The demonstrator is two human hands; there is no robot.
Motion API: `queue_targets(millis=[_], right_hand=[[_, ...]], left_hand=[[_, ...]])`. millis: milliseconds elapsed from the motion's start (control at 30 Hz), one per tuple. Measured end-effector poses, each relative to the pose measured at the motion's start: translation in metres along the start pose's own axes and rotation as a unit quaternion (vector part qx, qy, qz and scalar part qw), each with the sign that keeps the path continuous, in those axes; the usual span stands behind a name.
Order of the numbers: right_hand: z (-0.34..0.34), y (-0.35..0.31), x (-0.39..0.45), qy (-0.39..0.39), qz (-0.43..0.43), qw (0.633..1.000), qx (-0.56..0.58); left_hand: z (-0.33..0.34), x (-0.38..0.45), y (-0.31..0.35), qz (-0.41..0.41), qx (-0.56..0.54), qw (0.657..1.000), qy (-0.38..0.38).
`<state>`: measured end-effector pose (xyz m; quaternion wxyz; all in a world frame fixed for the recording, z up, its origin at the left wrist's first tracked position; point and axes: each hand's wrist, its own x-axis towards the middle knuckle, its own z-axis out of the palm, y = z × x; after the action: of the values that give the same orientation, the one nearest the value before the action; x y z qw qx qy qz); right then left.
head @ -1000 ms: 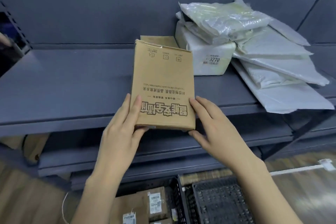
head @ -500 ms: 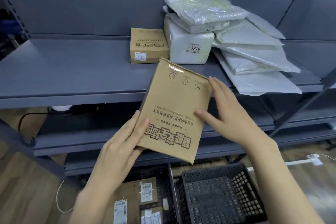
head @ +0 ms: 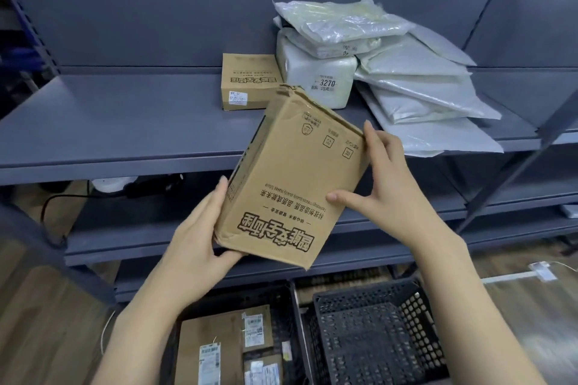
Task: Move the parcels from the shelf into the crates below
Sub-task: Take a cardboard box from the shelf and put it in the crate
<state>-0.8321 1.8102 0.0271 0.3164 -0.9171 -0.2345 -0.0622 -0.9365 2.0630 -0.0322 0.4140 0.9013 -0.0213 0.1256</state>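
Below the shelf's front edge, held box: a brown cardboard box (head: 291,184) tilted in mid-air, in front of the grey shelf (head: 125,122) and above the crates, printed face toward the camera.
Left hand: the left hand (head: 200,234) cups the box's lower left corner, fingers straight along the side, thumb under the bottom edge.
Right hand: the right hand (head: 384,184) presses the box's right edge, fingers extended up the side, thumb spread across the printed face.
On the shelf: a small cardboard box (head: 248,83) sits behind the held box; just right of it, touching, a stack of white plastic mailer bags (head: 391,72), one marked 3270.
Left crate: a black crate (head: 281,300) below the shelf holds brown labelled parcels (head: 225,347).
Right crate: a black perforated crate (head: 375,334) beside the left crate, its mesh bottom showing.
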Motion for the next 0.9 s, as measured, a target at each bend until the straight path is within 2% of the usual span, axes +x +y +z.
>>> queue_targets(millis=[133, 367, 600, 733, 800, 900], right_hand=[[0.009, 0.004, -0.010, 0.039, 0.005, 0.999, -0.005], [0.009, 0.016, -0.023, 0.060, -0.027, 0.996, -0.058], [0.007, 0.004, -0.039, 0.019, -0.075, 0.997, -0.030], [0.013, 0.009, -0.048, 0.003, -0.055, 0.997, -0.059], [0.016, 0.012, -0.051, 0.014, -0.063, 0.996, -0.065], [0.023, 0.013, -0.058, 0.076, -0.077, 0.991, -0.078]], left_hand=[[-0.002, 0.002, 0.015, -0.026, 0.004, 0.999, -0.044], [0.004, 0.004, 0.022, -0.022, 0.043, 0.998, 0.031], [0.010, 0.008, 0.024, 0.044, 0.166, 0.985, 0.027], [0.012, 0.009, 0.020, 0.088, 0.202, 0.974, 0.057], [0.015, 0.009, 0.019, 0.119, 0.202, 0.968, 0.089], [0.018, 0.007, 0.018, 0.148, 0.194, 0.960, 0.139]])
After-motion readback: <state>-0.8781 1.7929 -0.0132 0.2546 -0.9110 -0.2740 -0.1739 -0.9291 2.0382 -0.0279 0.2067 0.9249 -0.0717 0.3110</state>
